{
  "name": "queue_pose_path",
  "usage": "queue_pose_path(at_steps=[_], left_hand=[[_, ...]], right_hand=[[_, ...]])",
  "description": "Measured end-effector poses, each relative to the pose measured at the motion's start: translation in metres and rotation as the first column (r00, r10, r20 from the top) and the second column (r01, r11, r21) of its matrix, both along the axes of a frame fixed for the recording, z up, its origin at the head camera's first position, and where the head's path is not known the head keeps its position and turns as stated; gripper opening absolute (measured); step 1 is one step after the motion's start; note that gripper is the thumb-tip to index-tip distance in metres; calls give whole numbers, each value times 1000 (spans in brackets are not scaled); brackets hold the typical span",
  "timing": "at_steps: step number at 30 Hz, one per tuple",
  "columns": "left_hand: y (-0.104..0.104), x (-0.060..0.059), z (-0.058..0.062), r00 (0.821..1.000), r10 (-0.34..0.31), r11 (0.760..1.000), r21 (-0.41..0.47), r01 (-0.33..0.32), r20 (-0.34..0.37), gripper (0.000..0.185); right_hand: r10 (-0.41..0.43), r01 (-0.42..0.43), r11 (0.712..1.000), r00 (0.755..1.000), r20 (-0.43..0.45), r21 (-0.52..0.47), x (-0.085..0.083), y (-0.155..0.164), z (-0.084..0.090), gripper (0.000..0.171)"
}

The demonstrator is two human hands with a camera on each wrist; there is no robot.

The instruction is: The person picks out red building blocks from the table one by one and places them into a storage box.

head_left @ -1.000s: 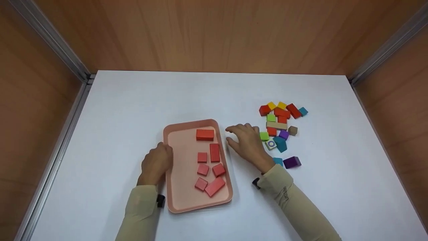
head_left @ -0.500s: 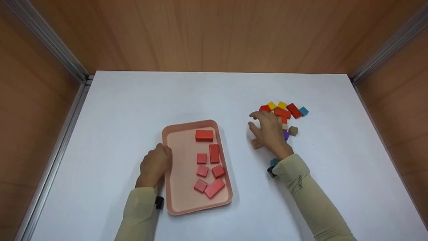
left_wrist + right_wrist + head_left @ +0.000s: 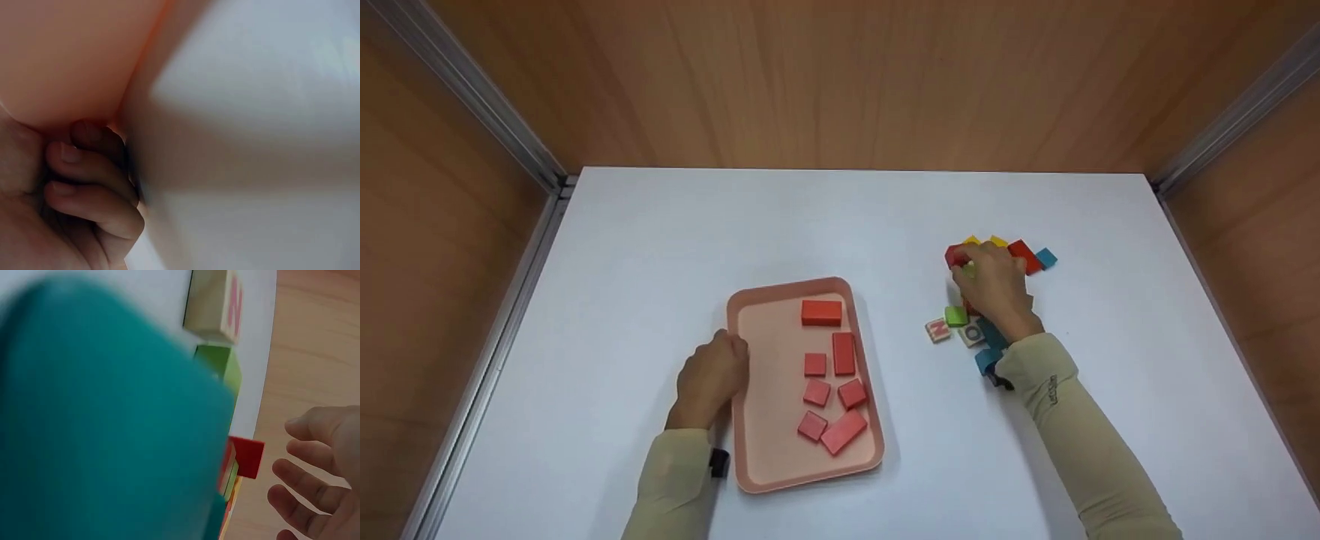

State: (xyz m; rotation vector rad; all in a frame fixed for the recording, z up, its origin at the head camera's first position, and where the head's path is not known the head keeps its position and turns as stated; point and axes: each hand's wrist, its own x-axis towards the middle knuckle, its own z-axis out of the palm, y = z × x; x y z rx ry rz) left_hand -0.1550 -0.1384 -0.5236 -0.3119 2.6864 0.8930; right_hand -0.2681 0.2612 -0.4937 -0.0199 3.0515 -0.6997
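Observation:
My left hand (image 3: 711, 380) grips the left edge of a pink tray (image 3: 769, 390). In the left wrist view its fingers (image 3: 93, 205) are curled at the edge of the tray. Several red blocks (image 3: 844, 354) lie in the right half of the tray. My right hand (image 3: 996, 285) is over the pile of coloured blocks, thumb and fingertips at a red block (image 3: 955, 256) on the pile's left side. The right wrist view shows the right fingers (image 3: 306, 478) spread and slightly bent, apart from the blocks. Part of the pile is hidden under this hand.
Around the right hand lie a block with a red letter (image 3: 938, 330), a green block (image 3: 956, 316), a block with a ring mark (image 3: 971, 332), teal blocks (image 3: 988, 361) and a red oblong block (image 3: 1026, 256). A wooden wall (image 3: 840, 82) closes the back of the white table (image 3: 660, 232).
My right hand has moved from beside the tray rightward to the pile of blocks. The block with a red letter now lies at the pile's left. The left hand stays on the tray.

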Motion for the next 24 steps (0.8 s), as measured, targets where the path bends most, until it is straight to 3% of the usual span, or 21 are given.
queue_pose_path(at_steps=[7,16,24], left_hand=[[1,0,-2,1000,12,1000,7,-12,13,44],[3,-1,-2,1000,1,1000,5,-1,21,46],[4,-1,-2,1000,-2,1000,10,2,10,44]], right_hand=[[29,-30,999,999,30,41,-9,7,-2,53],[67,-86,991,983,171,102,-17,10,-4,61],[73,-92,990,983,170,109,-18,11,-7,56]])
